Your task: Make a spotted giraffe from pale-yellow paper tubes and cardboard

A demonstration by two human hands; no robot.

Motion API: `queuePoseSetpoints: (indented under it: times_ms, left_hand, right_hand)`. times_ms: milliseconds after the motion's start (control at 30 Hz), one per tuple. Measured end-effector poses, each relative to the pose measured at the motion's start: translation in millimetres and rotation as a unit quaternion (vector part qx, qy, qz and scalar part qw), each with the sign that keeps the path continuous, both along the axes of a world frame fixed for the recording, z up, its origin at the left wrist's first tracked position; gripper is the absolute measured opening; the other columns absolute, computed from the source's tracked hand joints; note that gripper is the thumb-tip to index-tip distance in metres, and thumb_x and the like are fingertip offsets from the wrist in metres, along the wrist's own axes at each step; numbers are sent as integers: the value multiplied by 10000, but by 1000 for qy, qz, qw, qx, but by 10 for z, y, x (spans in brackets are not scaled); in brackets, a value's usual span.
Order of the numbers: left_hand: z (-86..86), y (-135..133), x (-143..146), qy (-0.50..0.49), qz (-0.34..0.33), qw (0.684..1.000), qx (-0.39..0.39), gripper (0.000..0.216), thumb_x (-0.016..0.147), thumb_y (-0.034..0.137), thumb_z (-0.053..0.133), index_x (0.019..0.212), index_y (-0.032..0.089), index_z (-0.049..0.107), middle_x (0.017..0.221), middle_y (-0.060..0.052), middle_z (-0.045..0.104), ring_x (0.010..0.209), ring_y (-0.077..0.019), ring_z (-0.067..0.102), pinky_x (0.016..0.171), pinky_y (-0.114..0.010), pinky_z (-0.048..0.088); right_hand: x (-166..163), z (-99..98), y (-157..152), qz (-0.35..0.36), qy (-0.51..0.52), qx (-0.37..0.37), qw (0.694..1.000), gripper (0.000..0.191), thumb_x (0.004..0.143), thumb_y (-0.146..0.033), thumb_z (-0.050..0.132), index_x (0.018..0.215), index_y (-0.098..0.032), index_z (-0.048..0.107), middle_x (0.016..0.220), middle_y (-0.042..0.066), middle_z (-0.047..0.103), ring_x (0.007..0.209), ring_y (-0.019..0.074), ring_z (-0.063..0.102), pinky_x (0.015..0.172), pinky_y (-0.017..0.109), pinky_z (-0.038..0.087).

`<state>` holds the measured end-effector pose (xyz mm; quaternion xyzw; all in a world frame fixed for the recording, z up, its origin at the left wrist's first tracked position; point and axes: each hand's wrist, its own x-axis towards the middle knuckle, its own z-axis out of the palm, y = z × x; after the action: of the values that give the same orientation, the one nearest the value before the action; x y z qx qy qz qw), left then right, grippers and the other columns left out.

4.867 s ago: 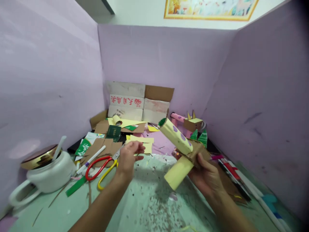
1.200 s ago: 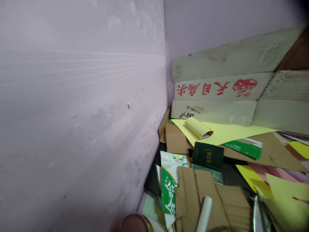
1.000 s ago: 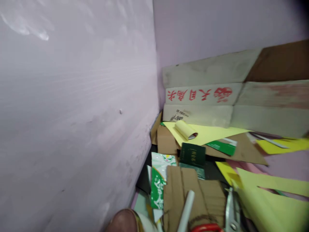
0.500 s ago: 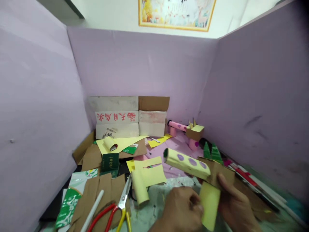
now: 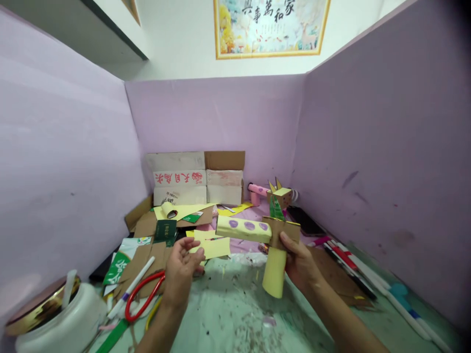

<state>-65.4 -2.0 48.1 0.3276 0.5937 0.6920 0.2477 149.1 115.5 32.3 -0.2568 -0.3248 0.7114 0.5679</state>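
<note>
My right hand (image 5: 300,260) grips a paper-and-cardboard figure by its brown cardboard box (image 5: 280,233). A pale yellow tube with purple spots (image 5: 245,229) sticks out leftward from that box, and a plain yellow tube (image 5: 274,274) points down below it. Green pointed pieces (image 5: 275,208) rise above the box. My left hand (image 5: 186,260) is open, fingers apart, over the cut yellow paper (image 5: 213,247). Under the left wrist lie red-and-yellow-handled scissors (image 5: 142,294), their blades hidden. The loose yellow tube seen earlier is mostly hidden behind this hand.
A pink spotted figure with a box head (image 5: 281,196) stands at the back right. Markers (image 5: 353,267) and a dark phone (image 5: 305,220) lie along the right wall. At front left is a white jar (image 5: 66,323); cardboard strips (image 5: 142,264) lie behind it.
My left hand has left the held figure and moved left, its fingers opening. My right hand has kept the figure and shifted it left. The camera view has tilted and moved back.
</note>
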Motion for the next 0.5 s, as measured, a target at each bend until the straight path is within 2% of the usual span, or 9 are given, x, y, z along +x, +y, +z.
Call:
queuePoseSetpoints:
  times_ms: [133, 267, 367, 500]
  left_hand:
    - [-108, -32, 18, 10, -28, 998, 52, 707, 613, 424, 773, 1217, 216, 471, 1201, -100, 532, 814, -178, 607, 586, -263, 523]
    - [-142, -46, 83, 25, -86, 994, 58, 757, 622, 398, 772, 1288, 254, 443, 1325, -106, 475, 998, -231, 592, 685, -274, 530]
    - [-159, -54, 136, 11, -109, 993, 50, 770, 618, 390, 779, 1295, 244, 440, 1327, -116, 496, 1030, -254, 602, 732, -294, 527]
    - [-146, -83, 208, -13, -126, 991, 48, 793, 581, 374, 803, 1281, 219, 466, 1218, -108, 582, 947, -254, 635, 694, -294, 535]
  right_hand:
    - [14, -100, -72, 10, 3, 67, 998, 453, 553, -338, 870, 956, -189, 724, 894, 26, 764, 788, 205, 677, 714, 303, 545]
    - [34, -104, -128, 43, -24, 115, 992, 469, 549, -376, 870, 950, -179, 726, 874, 31, 750, 801, 201, 655, 702, 278, 516]
    - [35, -97, -138, 65, -33, 135, 988, 497, 541, -385, 871, 968, -184, 719, 845, 24, 737, 758, 191, 637, 672, 277, 509]
    - [32, -114, -141, 84, -39, 151, 984, 497, 542, -377, 871, 973, -188, 715, 876, 34, 739, 781, 202, 642, 680, 285, 507]
